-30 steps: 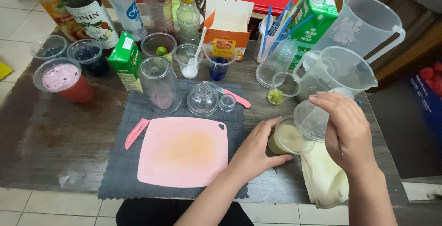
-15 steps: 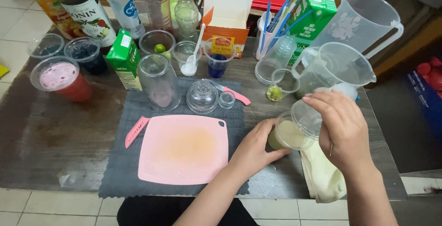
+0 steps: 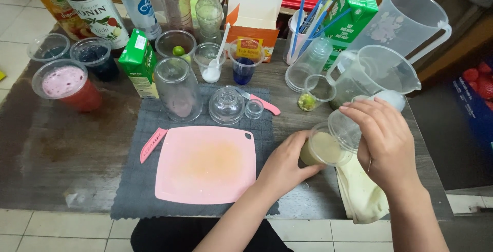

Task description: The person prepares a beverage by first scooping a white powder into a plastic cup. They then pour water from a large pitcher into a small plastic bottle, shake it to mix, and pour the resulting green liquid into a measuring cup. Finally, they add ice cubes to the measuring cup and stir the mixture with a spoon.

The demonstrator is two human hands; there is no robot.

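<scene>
Pretty crowded bench point(image 3: 61, 170) here. A pink cutting board point(image 3: 205, 163) lies on a grey mat point(image 3: 138, 190), with a pink-handled knife point(image 3: 259, 103) and a clear dome lid point(image 3: 226, 105) just behind it. Far left there's a cup of pink drink point(image 3: 65, 85); a small green carton point(image 3: 137, 63) stands near it. Syrup bottle point(image 3: 95, 5) and straws point(image 3: 308, 18) at the back, two clear measuring jugs point(image 3: 390, 72) on the right.

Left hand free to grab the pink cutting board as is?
Probably not right away: the left hand is wrapped around the cup of pale liquid. The pink cutting board lies uncovered right beside it, so the path itself looks open.
</scene>
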